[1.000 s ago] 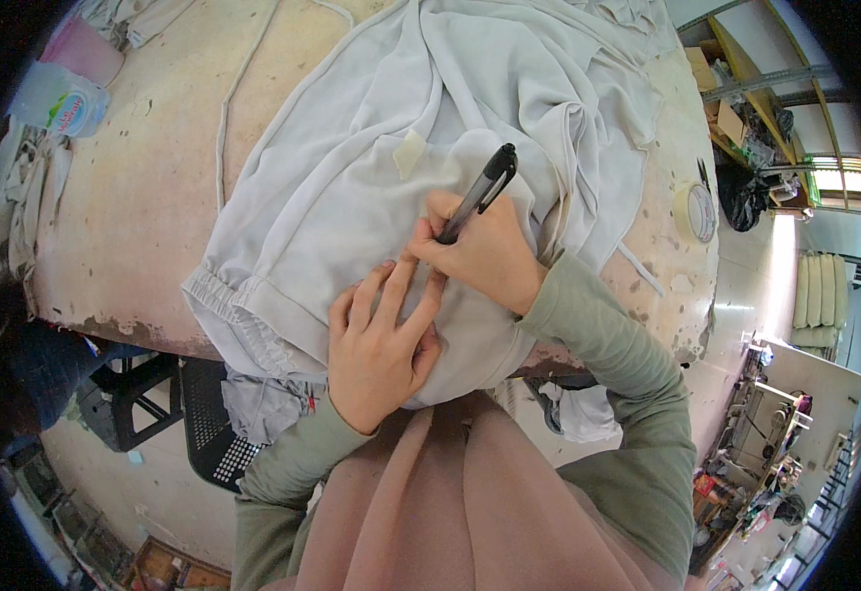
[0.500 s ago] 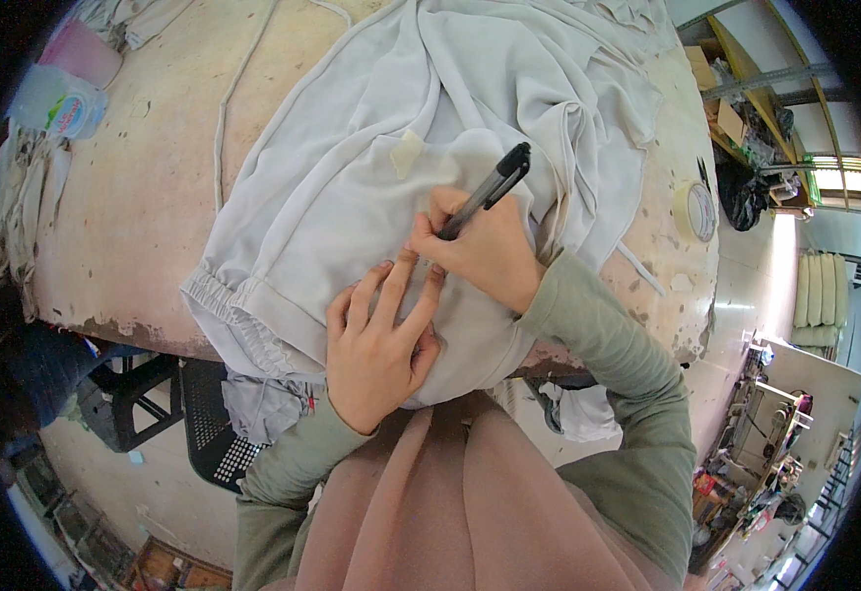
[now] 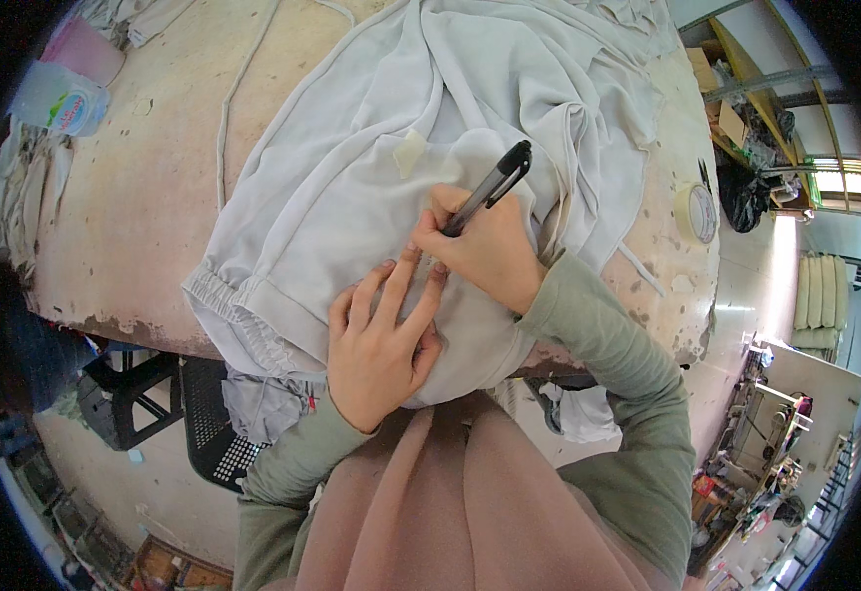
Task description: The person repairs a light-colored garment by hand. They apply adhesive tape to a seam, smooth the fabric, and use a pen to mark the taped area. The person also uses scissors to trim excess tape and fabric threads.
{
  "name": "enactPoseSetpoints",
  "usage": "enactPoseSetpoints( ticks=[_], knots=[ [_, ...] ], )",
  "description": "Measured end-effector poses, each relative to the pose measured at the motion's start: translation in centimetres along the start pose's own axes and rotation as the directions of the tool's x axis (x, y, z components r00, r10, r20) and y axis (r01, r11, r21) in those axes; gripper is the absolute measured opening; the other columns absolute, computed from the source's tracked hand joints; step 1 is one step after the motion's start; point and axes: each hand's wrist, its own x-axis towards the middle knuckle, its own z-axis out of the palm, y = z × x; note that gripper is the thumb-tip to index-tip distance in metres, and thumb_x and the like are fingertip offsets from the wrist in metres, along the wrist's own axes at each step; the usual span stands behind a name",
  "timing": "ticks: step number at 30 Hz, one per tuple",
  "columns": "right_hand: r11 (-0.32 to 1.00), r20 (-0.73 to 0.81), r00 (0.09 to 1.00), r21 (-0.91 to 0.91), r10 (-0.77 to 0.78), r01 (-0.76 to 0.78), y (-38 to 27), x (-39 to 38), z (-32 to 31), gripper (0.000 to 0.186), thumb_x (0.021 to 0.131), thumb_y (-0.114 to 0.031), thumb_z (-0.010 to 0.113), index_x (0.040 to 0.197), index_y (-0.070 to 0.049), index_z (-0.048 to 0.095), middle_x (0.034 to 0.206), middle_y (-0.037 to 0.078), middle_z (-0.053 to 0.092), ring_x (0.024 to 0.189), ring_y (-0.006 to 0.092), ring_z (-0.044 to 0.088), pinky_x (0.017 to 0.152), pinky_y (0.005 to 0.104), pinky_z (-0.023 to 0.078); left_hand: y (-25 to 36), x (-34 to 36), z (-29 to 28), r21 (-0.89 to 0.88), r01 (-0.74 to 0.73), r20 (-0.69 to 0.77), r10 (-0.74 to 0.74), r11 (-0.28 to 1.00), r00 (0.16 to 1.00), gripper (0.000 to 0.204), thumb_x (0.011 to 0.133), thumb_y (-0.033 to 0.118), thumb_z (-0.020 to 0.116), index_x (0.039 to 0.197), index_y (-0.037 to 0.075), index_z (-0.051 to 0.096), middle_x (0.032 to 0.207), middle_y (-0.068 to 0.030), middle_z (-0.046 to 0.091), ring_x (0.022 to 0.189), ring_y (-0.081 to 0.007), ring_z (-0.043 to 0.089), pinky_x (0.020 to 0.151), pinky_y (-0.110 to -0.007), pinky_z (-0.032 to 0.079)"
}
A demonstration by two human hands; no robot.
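A light grey garment [image 3: 332, 212] with a gathered elastic waistband [image 3: 238, 325] lies spread over the table's near edge. My left hand [image 3: 381, 335] rests flat on it, fingers spread, pressing the cloth. Just right of those fingertips, my right hand [image 3: 485, 246] is closed round a black and grey pen [image 3: 492, 187], its cap end pointing up and away. The pen's lower end is hidden by my fingers, close to the cloth. A small cream patch [image 3: 410, 154] lies on the garment beyond my hands.
The worn table [image 3: 135, 227] carries a roll of tape [image 3: 695, 213] at the right and a pale cord [image 3: 224, 128]. A clear plastic container [image 3: 61, 98] and a pink one [image 3: 86, 49] stand far left. Below the edge are a black stool [image 3: 130, 404] and a black basket [image 3: 209, 424].
Almost nothing differs. The pen and my right hand have shifted very slightly; my left hand stays spread on the cloth.
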Motion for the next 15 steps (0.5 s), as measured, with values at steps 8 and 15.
enactPoseSetpoints(
  ticks=[8,15],
  knots=[
    [0.994,-0.121,0.986,0.005,-0.111,0.112,0.1,0.2,0.5,0.023,0.074,-0.010,0.065,0.065,-0.001,0.047,0.054,0.010,0.052,0.044,0.0215,0.047,0.046,0.0323,0.040,-0.1,0.0,0.1,-0.003,0.001,0.011,-0.001,1.000,1.000,0.059,0.073,0.016,0.056,0.132,0.016,0.051,0.139,-0.0091,0.043,0.116,-0.0291,0.044,0.095,-0.044,0.033],
    [0.934,0.040,0.972,0.269,0.233,-0.235,0.0,1.3,-0.7,0.024,0.075,-0.011,0.064,0.063,-0.001,0.046,0.048,0.008,0.044,0.044,0.0136,0.049,0.043,0.0298,0.036,0.0,0.2,-0.1,-0.002,-0.003,0.011,0.003,1.000,1.000,0.057,0.072,0.017,0.056,0.129,0.014,0.053,0.141,-0.0085,0.041,0.115,-0.0283,0.044,0.095,-0.043,0.032]
  ],
)
